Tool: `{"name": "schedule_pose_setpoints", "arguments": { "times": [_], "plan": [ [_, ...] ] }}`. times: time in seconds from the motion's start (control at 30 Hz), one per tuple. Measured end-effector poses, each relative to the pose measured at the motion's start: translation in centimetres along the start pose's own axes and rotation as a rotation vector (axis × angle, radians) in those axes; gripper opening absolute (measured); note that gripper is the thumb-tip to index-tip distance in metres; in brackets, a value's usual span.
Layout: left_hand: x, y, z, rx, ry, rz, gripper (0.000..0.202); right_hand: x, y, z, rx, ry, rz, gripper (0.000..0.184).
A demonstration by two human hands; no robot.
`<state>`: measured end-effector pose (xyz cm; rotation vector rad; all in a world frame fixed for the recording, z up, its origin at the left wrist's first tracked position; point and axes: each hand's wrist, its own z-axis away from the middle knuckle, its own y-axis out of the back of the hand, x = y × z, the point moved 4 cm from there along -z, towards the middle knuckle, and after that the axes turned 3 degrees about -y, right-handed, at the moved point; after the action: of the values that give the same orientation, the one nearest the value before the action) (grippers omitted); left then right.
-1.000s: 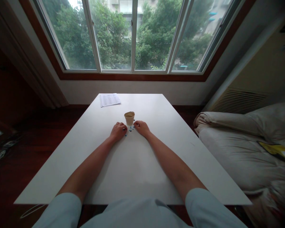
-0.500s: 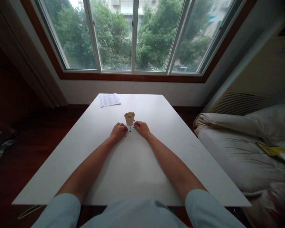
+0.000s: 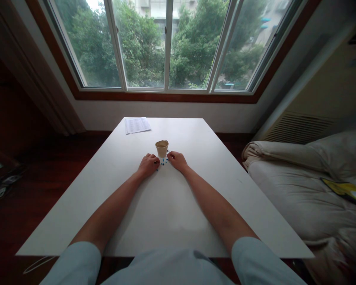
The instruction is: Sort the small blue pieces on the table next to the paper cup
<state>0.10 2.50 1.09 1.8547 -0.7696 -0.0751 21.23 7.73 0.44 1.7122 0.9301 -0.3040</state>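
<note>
A small tan paper cup [image 3: 161, 148] stands upright near the middle of the white table [image 3: 166, 206]. Several tiny blue pieces [image 3: 163, 161] lie on the table just in front of the cup. My left hand [image 3: 148, 164] rests on the table left of the pieces, fingers curled with the tips down among them. My right hand [image 3: 177, 160] lies to the right of them, fingers curled too, tips close to the cup's base. Whatever either hand pinches is too small to make out.
A printed sheet of paper [image 3: 137, 124] lies at the table's far left corner. A bed with pale bedding [image 3: 308, 186] stands right of the table. Dark wooden floor [image 3: 32, 186] lies to the left, a large window [image 3: 166, 43] ahead.
</note>
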Motion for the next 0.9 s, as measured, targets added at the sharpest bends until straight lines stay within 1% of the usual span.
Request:
{"name": "schedule_pose_setpoints", "arguments": {
  "times": [0.33, 0.57, 0.63, 0.7, 0.77, 0.9],
  "plan": [
    [-0.2, -0.1, -0.1, 0.008, -0.01, 0.001, 0.013, 0.1, -0.2, -0.1, 0.004, 0.006, 0.019, 0.022],
    [-0.5, 0.1, 0.0, 0.059, -0.018, 0.065, 0.008, 0.0, -0.2, -0.1, -0.001, 0.012, 0.019, 0.022],
    [-0.4, 0.4, -0.1, 0.097, -0.02, 0.096, 0.007, 0.0, -0.2, -0.1, 0.0, 0.015, 0.02, 0.022],
    [-0.2, 1.0, -0.3, 0.169, -0.007, 0.13, 0.007, 0.0, -0.2, -0.1, 0.004, 0.02, 0.012, 0.022],
    [0.1, 1.7, -0.6, 0.259, 0.033, 0.159, 0.006, 0.0, -0.2, -0.1, 0.005, 0.02, 0.004, 0.022],
    [0.9, 3.1, -2.0, 0.338, 0.119, 0.211, 0.006, -0.1, -0.2, 0.0, 0.0, 0.016, 0.017, 0.021]
  ]
}}
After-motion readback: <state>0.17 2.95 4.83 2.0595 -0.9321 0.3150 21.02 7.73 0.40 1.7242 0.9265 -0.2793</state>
